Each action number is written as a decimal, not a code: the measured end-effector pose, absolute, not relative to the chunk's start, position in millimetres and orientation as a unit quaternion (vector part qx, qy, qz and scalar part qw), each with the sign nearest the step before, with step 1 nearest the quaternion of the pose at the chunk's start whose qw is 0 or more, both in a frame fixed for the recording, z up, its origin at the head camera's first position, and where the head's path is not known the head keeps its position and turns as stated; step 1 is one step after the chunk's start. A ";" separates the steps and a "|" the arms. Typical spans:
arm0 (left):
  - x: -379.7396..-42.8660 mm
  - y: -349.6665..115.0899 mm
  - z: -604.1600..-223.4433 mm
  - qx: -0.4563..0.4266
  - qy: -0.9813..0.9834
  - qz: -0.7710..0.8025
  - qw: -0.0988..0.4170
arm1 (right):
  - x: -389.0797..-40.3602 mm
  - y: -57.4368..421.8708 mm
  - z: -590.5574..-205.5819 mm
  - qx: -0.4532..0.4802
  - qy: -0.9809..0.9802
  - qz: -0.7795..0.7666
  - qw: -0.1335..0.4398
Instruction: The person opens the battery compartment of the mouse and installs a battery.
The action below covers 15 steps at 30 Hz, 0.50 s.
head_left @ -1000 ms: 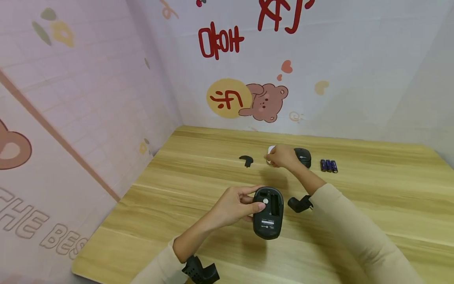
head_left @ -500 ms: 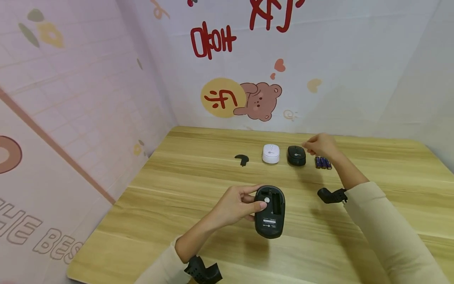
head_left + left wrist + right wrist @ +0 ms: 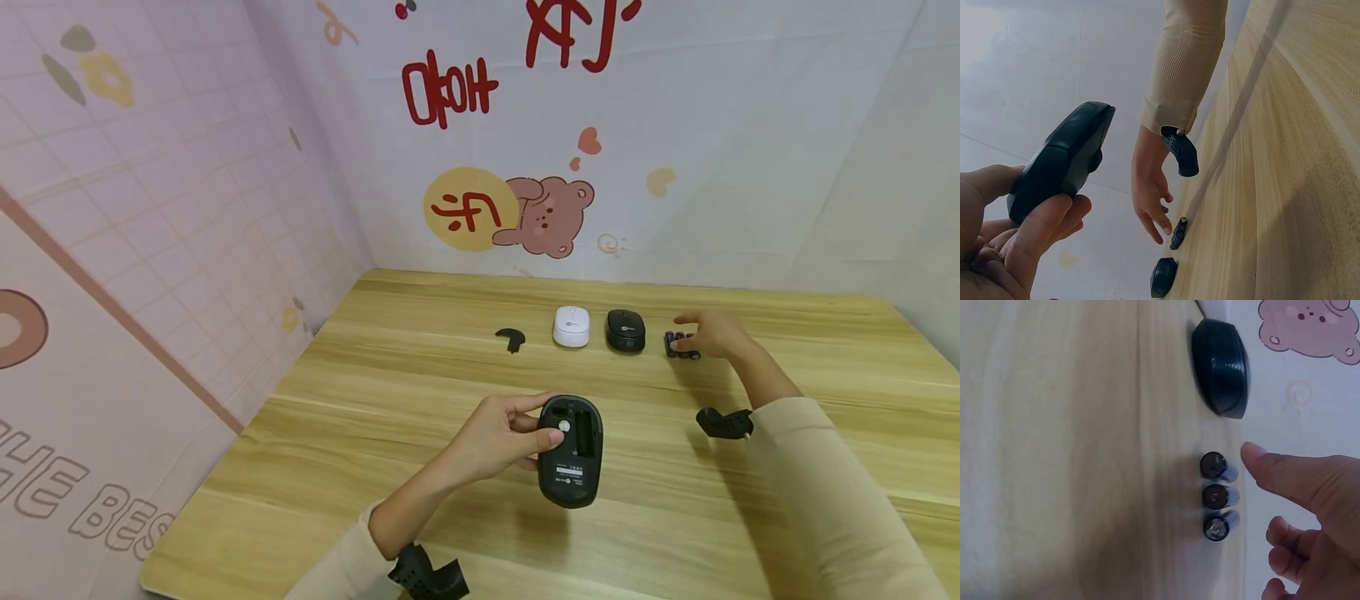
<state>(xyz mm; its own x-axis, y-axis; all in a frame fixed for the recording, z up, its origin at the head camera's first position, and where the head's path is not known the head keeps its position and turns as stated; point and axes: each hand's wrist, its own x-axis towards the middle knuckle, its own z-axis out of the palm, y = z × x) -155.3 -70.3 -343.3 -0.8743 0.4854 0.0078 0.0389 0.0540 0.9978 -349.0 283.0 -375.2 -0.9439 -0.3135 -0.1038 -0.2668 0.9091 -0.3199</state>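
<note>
One flipped mouse (image 3: pixel 570 487) is up in the air over the desk (image 3: pixel 322 492), pinched in the left hand (image 3: pixel 487 437), thumb on its underside and fingers round behind. That hand comes in from the mouse's nine o'clock. The underside faces the head camera, so you can see a long open slot (image 3: pixel 585 433), a pale round spot (image 3: pixel 564 426) and a little label near the bottom. Take that mouse as the middle of the clock in the head view: a curved black piece (image 3: pixel 512 337) with a stubby tab sits at eleven, a white mouse (image 3: pixel 572 327) at twelve and a black mouse (image 3: pixel 626 331) at one, those two just beside each other and right way up. Around two o'clock there are three batteries (image 3: pixel 1215 497), lying side by side with their ends showing in the right wrist view. The right hand (image 3: pixel 716 333) is at two as well, thumb and fingers spread, hanging right by the batteries; from the right wrist there's a small gap between thumb and batteries. Both arms have beige sleeves (image 3: pixel 832 483) and a black wrist gadget (image 3: pixel 725 423). Up on the wall (image 3: pixel 750 167), at twelve, is a cartoon bear (image 3: pixel 555 217).
</note>
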 end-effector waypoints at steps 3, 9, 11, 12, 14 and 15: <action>-154.8 -71.0 -343.6 0.184 0.707 0.662 0.168 | -350.7 284.6 -382.5 -0.157 0.976 -0.118 0.090; -155.0 -72.5 -344.1 0.184 0.707 0.662 0.169 | -350.4 283.7 -390.0 -0.123 0.978 -0.114 0.127; -155.1 -73.0 -344.5 0.185 0.707 0.661 0.170 | -350.5 282.8 -391.0 -0.114 0.978 -0.120 0.127; -155.1 -73.4 -344.7 0.186 0.706 0.661 0.171 | -351.1 282.5 -391.6 -0.113 0.978 -0.123 0.125; -155.1 -73.9 -345.2 0.186 0.706 0.661 0.172 | -352.3 281.7 -392.7 -0.123 0.979 -0.119 0.115; -155.0 -74.2 -345.4 0.187 0.706 0.661 0.171 | -352.6 281.2 -393.1 -0.125 0.979 -0.118 0.111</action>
<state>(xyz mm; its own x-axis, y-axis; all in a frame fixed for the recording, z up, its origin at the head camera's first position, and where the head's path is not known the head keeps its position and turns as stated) -155.0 -74.2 -345.4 -0.8719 0.4897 0.0049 0.0371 0.0560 0.9977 -352.6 281.2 -393.1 -0.9443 -0.2704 -0.1873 -0.2179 0.9408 -0.2596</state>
